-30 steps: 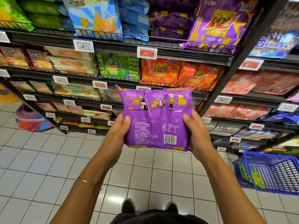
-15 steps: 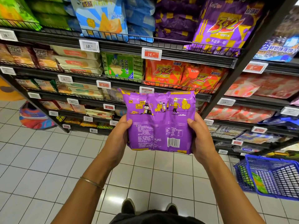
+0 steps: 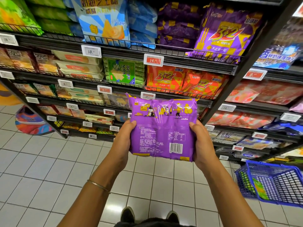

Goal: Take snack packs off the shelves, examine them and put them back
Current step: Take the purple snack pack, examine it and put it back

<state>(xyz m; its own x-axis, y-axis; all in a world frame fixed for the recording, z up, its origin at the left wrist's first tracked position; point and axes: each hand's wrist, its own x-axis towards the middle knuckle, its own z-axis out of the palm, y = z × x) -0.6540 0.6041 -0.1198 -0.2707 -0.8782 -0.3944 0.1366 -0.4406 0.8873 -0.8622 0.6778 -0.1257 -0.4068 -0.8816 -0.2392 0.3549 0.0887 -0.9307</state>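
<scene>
1. The examining step is judged to be in hand: a purple snack pack [image 3: 162,128] is held up at the centre of the frame, off the shelves, with its back face turned to the camera, so that the barcode and printed tables are shown.
2. The pack's left edge is gripped by the left hand [image 3: 122,141] and its right edge by the right hand [image 3: 202,145]. A thumb is laid on the printed face at each side. The other fingers are hidden behind the pack, so how far they are wrapped cannot be told.
3. Matching purple packs [image 3: 224,33] are seen at the upper right of the frame, on the top shelf [image 3: 123,51], behind a low wire rail.
4. Putting the pack back is judged to be the step left. For that, the pack would have to be raised toward the upper right, lifted over the rail and slid in beside its likes.
5. A blue basket [image 3: 275,182] is seen at the lower right, well apart from the pack.
</scene>
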